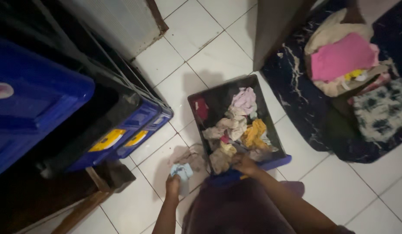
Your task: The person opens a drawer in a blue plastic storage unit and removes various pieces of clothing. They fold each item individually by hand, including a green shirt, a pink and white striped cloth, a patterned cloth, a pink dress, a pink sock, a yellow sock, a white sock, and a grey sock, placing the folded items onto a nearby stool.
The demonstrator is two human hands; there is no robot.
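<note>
A dark drawer (214, 93) with a blue front lies pulled out on the white tiled floor, filled with several small crumpled garments (237, 123) in pink, beige, yellow and red. My right hand (245, 164) reaches into its near end and grips a beige garment (221, 159) there. My left hand (172, 185) is over the floor to the left of the drawer, closed on a small light blue cloth (182, 170). A brownish cloth (193, 157) lies on the tiles between the light blue cloth and the drawer.
A blue plastic drawer cabinet (45, 95) stands at the left with an empty slot. A dark patterned mat (313, 112) at the right carries a pile of folded clothes (344, 56) in pink and cream. A wooden panel (274, 26) stands at top centre.
</note>
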